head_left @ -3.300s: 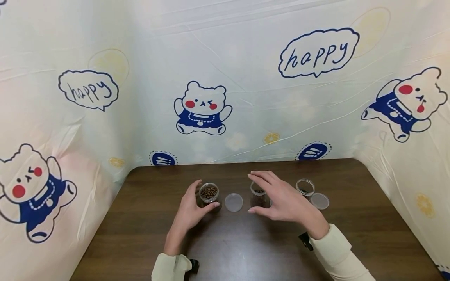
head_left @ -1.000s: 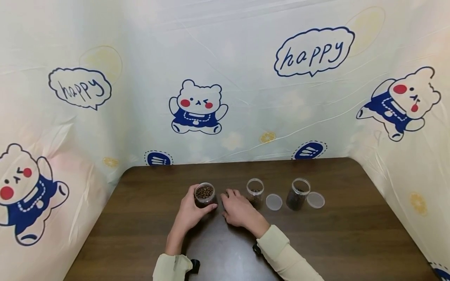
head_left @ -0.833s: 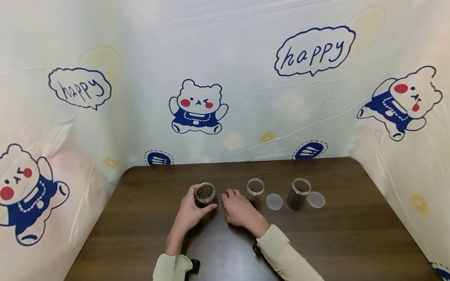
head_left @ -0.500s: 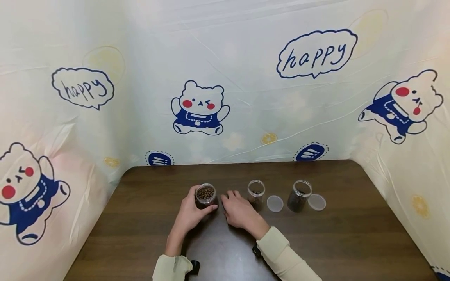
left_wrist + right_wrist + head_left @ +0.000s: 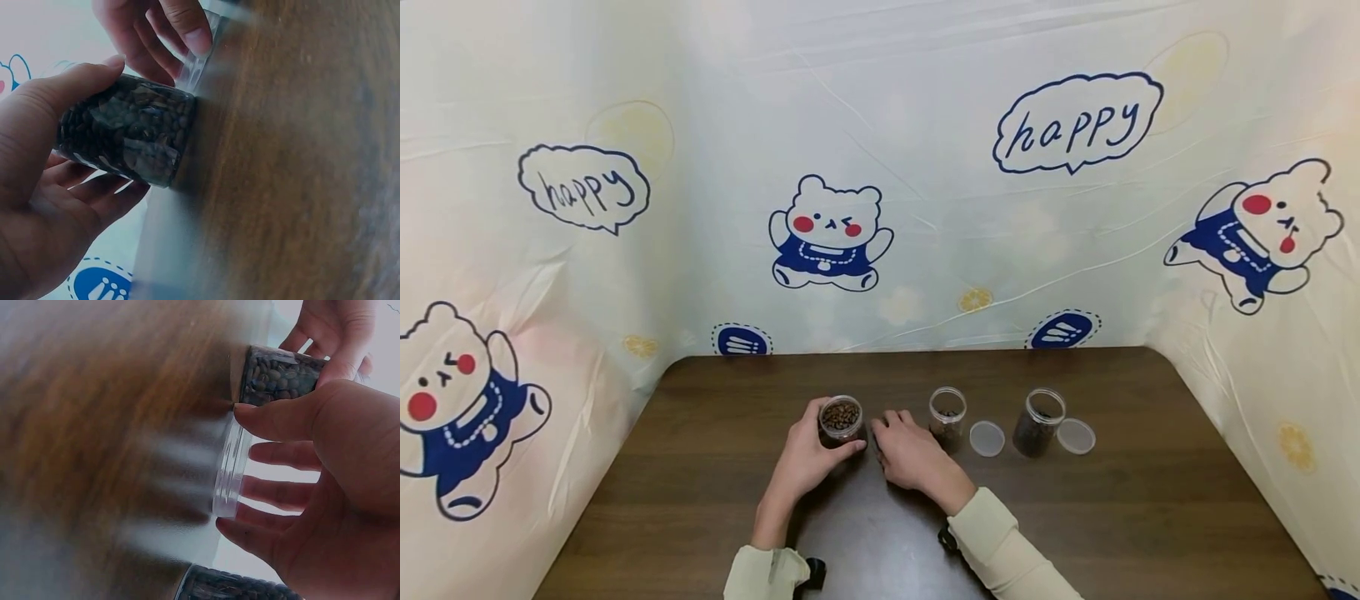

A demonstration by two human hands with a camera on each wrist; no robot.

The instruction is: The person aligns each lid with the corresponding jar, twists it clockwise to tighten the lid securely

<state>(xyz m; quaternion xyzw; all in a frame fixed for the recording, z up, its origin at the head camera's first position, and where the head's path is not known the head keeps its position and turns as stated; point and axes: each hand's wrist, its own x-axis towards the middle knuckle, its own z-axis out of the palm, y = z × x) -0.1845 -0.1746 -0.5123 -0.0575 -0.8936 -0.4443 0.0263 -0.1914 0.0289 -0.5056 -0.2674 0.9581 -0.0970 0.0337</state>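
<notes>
On the brown table [image 5: 1135, 517], your left hand [image 5: 808, 450] grips a clear cylindrical jar of brown beans [image 5: 140, 128]; your right hand [image 5: 913, 454] seemingly pinches a round clear-plastic lid [image 5: 230, 469]. Likely light, slick: hold its rim.

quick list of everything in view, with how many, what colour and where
Left jar: 1, clear with brown beans, left end of row, open-topped
Middle jar: 1, clear with dark brown contents, middle of row
Right jar: 1, clear with dark contents, right end of row
Loose lids: 2, translucent, flat right of the middle and right jars
Held lid: 1, translucent, under the right hand
Table: 1, dark brown, beneath everything
Backdrop: pale, printed with blue-clad bears, around the table
Sleeves: 2, cream, on the forearms
Hands: 2, bare; left hand round the left jar, right over the held lid
</notes>
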